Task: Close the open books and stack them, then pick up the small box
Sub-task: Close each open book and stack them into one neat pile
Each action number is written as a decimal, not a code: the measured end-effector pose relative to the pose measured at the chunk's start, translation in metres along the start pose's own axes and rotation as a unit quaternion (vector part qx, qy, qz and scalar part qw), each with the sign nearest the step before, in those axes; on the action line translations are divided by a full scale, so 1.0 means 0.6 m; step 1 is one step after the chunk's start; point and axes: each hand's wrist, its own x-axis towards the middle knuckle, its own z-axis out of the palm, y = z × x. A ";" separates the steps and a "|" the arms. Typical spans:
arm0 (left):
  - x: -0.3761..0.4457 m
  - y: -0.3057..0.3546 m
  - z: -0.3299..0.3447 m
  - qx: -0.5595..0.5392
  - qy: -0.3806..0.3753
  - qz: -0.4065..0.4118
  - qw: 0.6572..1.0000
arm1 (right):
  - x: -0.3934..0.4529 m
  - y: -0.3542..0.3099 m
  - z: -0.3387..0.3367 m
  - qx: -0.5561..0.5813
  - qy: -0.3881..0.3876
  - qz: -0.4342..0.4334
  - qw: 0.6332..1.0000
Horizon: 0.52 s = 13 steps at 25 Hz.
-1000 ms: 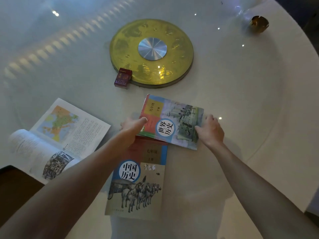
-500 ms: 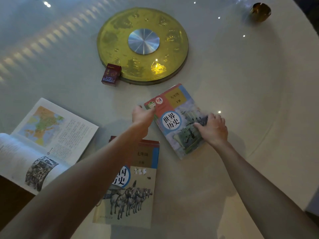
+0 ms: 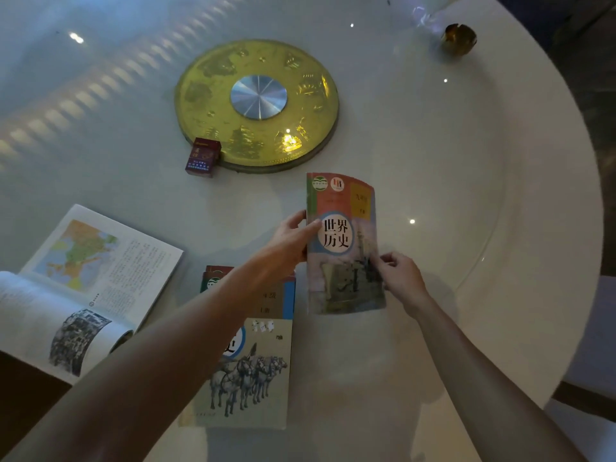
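Between hands: closed world-history book [image 3: 343,245], cover up, nearly upright in frame, gripped at left edge by left hand [image 3: 290,243], thumb on cover, and pinched at right edge by right hand [image 3: 400,278]. Below left hand, under forearm: closed horse-cover book [image 3: 260,361], flat on white table [image 3: 466,161]. Far left of left arm: open book [image 3: 83,285], map page showing. Beyond left hand: small red box [image 3: 203,157], touching rim of gold disc [image 3: 256,105].

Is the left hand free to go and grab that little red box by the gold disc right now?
Probably not yet: the left hand grips the world history book with the right hand. The table toward the small red box looks bare.
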 end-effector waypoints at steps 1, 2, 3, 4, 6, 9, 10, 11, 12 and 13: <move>-0.016 0.006 -0.006 -0.036 -0.016 0.002 0.999 | -0.010 -0.004 0.001 0.062 -0.018 -0.002 0.998; -0.031 0.009 -0.013 -0.052 -0.030 0.008 0.998 | -0.018 -0.007 0.004 0.137 -0.053 0.000 0.989; -0.047 0.008 -0.025 -0.054 -0.042 0.016 0.998 | -0.034 -0.014 0.008 0.210 -0.109 0.004 0.972; -0.063 0.001 -0.042 -0.055 -0.055 0.024 0.997 | -0.053 -0.022 0.015 0.268 -0.165 0.005 0.949; -0.093 -0.020 -0.079 -0.092 -0.077 0.036 0.992 | -0.082 -0.031 0.034 0.330 -0.235 0.000 0.914; -0.144 -0.073 -0.140 -0.067 0.005 0.046 0.997 | -0.131 -0.035 0.082 0.361 -0.242 0.018 0.900; -0.156 -0.096 -0.158 -0.019 0.053 0.053 0.997 | -0.146 -0.032 0.100 0.323 -0.223 0.020 0.920; -0.167 -0.123 -0.175 0.026 0.100 0.064 0.993 | -0.161 -0.025 0.120 0.266 -0.209 0.019 0.941; -0.177 -0.149 -0.191 0.064 0.139 0.077 0.985 | -0.176 -0.018 0.141 0.214 -0.201 0.017 0.956; -0.187 -0.172 -0.201 0.093 0.175 0.080 0.977 | -0.189 -0.008 0.160 0.174 -0.196 0.019 0.965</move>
